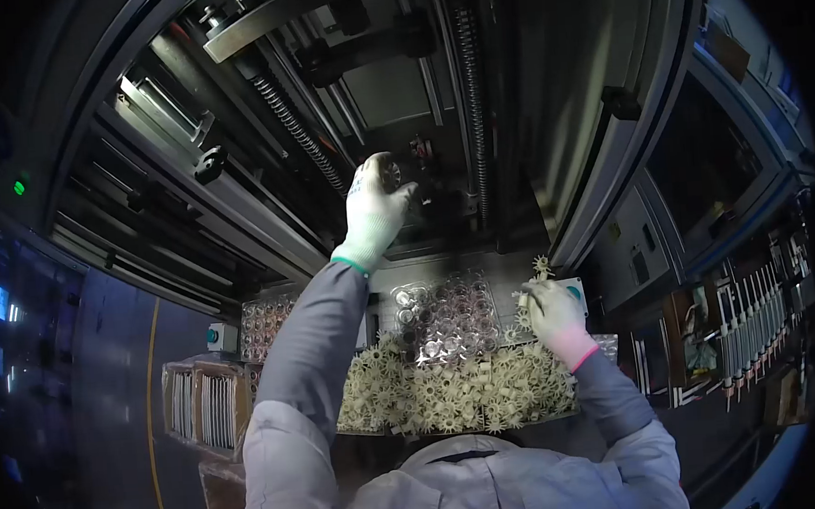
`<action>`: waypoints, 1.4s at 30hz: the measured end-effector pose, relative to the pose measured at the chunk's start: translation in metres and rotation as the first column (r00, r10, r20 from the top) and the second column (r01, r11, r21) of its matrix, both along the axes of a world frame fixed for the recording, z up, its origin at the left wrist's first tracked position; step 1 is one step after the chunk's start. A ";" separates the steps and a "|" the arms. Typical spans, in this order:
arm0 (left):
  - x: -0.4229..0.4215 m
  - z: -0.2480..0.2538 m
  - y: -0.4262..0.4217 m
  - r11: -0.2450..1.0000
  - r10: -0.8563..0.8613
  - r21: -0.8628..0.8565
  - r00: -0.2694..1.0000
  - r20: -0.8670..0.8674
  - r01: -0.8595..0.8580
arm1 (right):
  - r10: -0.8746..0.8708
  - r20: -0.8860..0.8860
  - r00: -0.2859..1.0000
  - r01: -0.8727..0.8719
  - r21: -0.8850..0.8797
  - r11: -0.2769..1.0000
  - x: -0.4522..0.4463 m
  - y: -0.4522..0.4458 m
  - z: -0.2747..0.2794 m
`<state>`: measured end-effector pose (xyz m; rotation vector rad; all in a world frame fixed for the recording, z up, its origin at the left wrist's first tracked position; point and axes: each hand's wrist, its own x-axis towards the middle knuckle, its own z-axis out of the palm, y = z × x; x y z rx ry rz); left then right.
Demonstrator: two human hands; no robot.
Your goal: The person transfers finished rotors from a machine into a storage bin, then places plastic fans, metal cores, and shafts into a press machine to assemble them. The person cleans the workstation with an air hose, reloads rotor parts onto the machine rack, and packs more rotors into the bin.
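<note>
My left hand, in a white glove with a green cuff, reaches up into the dark machine. Its fingers are closed round a dark round part with a metallic look. My right hand, gloved in white with a pink cuff, is at the right, with its fingers closed on pale star-shaped parts. Below it lies a heap of similar pale toothed parts. Between my hands stands a clear plastic tray with round pockets, several holding shiny pieces.
Machine rails and a spring-like screw surround my left hand. Another pocketed tray lies left of my left forearm. A box of white sheets stands at the lower left. Small boxes with teal buttons flank the work area. A rack of rods is at the right.
</note>
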<state>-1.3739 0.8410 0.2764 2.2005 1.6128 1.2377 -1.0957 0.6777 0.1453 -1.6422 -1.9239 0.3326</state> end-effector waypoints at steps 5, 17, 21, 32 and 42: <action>0.008 -0.001 0.073 0.982 -0.082 -0.172 0.996 -0.035 0.075 | -0.089 -0.276 0.957 0.070 -0.079 0.994 0.027 -0.036 0.025; 0.006 -0.021 -0.019 0.982 -0.190 -0.101 0.799 -0.571 0.161 | -0.140 -0.845 0.517 -0.074 -0.207 0.976 -0.026 0.001 0.043; -0.023 -0.052 -0.124 0.861 -0.487 -0.347 0.801 -0.347 0.373 | -0.017 -0.908 0.419 -0.160 -0.092 0.983 -0.083 0.088 0.036; -0.263 -0.081 -0.333 0.901 0.229 -0.386 0.973 0.034 -0.199 | -0.111 -0.104 0.988 0.099 -0.113 0.989 -0.119 0.286 0.058; -0.512 -0.148 -0.389 0.596 0.652 -0.393 0.708 -0.272 -0.700 | -0.104 0.453 0.885 -0.075 0.360 0.930 -0.170 0.184 0.053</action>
